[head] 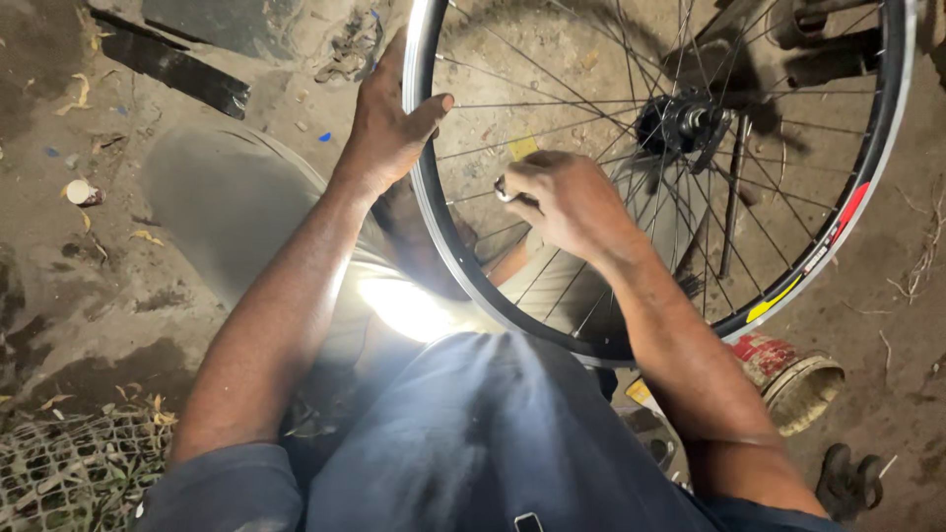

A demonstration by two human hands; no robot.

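A bare bicycle wheel with a black rim (884,128), thin spokes and a dark hub (680,123) stands upright across my lap. My left hand (389,123) grips the rim at its upper left, thumb over the edge. My right hand (567,202) reaches among the spokes on the near side and is closed on a small metal tool (505,190) whose tip shows by the fingers. The rim carries red and yellow stickers at its lower right.
A dirt floor lies all around. A red-and-tan tin (793,379) sits under the wheel at lower right, a dark shoe (847,483) beside it. Wire mesh (74,468) is at lower left, a black strip (168,64) at upper left.
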